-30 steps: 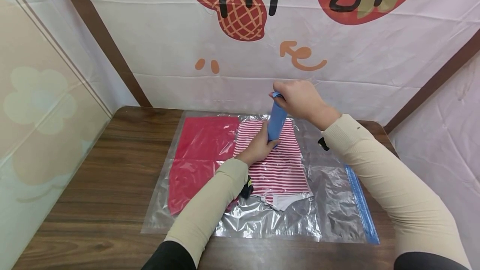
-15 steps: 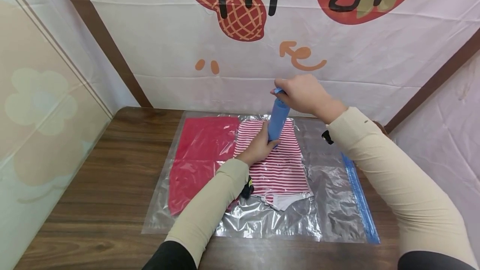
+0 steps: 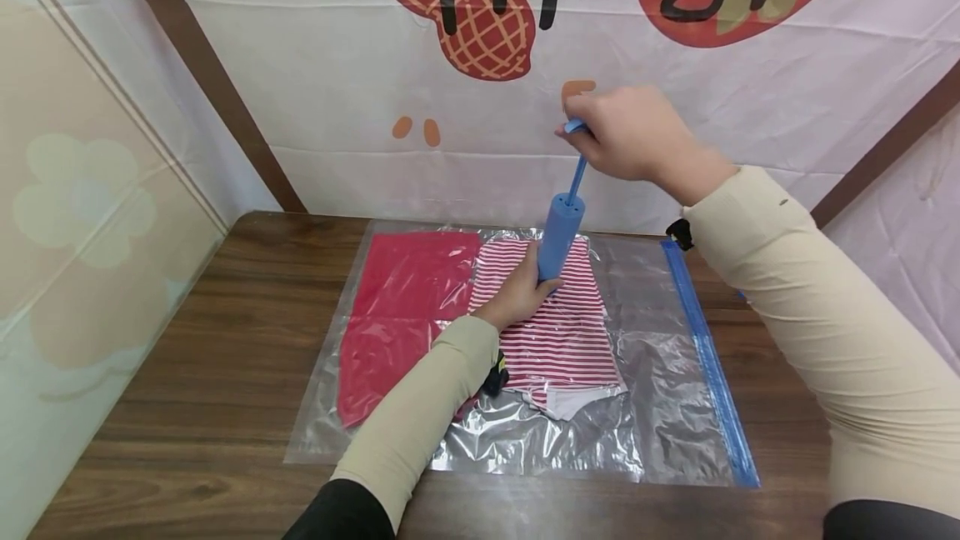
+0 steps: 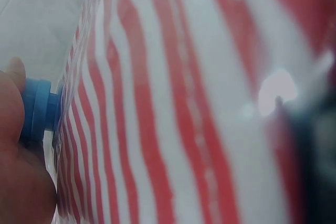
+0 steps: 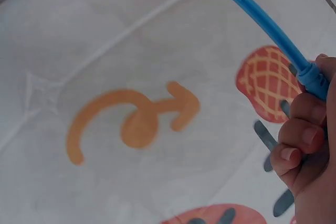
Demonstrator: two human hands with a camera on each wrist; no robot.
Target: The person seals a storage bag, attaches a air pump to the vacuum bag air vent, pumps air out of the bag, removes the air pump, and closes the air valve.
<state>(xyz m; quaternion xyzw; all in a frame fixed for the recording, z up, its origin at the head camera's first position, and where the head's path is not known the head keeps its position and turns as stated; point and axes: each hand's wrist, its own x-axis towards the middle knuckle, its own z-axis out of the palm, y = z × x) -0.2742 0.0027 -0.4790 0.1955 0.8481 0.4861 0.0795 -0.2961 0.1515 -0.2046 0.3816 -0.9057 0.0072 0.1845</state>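
A blue hand pump [image 3: 560, 232] stands tilted on a clear plastic storage bag [image 3: 652, 407]. My left hand [image 3: 521, 290] grips the lower end of its barrel; in the left wrist view the blue nozzle end [image 4: 38, 108] meets the bag's surface. Above, my right hand [image 3: 633, 132] holds the pump's handle, its fingers [image 5: 307, 132] curled round it in the right wrist view. The thin blue rod [image 5: 257, 17] shows drawn out between handle and barrel. Inside the bag lie a folded red cloth [image 3: 405, 298] and a red-and-white striped garment [image 3: 562, 348], side by side.
A blue zip strip [image 3: 708, 357] runs along the bag's right edge. The bag lies on a brown wooden table [image 3: 180, 407]. A white printed curtain [image 3: 322, 82] hangs right behind the table's far edge.
My right hand has risen up and to the right with the handle, drawing the rod out of the barrel. The left hand, barrel and bag have stayed in place.
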